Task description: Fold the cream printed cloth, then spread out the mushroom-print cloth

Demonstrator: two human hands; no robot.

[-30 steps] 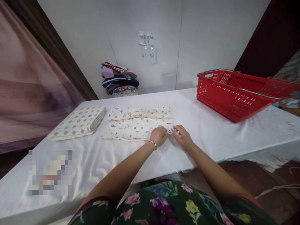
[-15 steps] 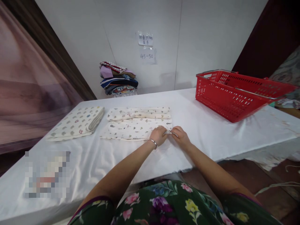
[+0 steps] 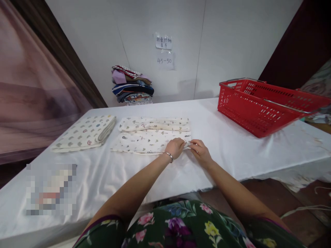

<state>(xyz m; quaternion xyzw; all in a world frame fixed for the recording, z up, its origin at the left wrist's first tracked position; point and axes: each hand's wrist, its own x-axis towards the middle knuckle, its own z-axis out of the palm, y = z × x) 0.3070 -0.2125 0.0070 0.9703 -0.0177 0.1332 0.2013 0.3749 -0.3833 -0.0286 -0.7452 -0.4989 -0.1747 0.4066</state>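
Note:
A white cloth with small printed figures (image 3: 147,139) lies in front of me with a folded band across its far part. Both hands are at its near right corner. My left hand (image 3: 175,148), with a bracelet at the wrist, pinches the edge of this cloth. Just right of it, my right hand (image 3: 200,151) has its fingers closed on the corner. Left of the printed cloth rests a thicker folded cloth with grey and coloured motifs (image 3: 86,132).
The white-covered table (image 3: 108,179) carries a red basket (image 3: 261,113) at the back right. A pile of folded fabrics (image 3: 133,86) stands beyond the far edge by the wall. A blurred-out item (image 3: 51,191) lies front left.
The view has shifted slightly. Both hands remain at the corner, where the pinched edge lies flatter between the fingers than before.

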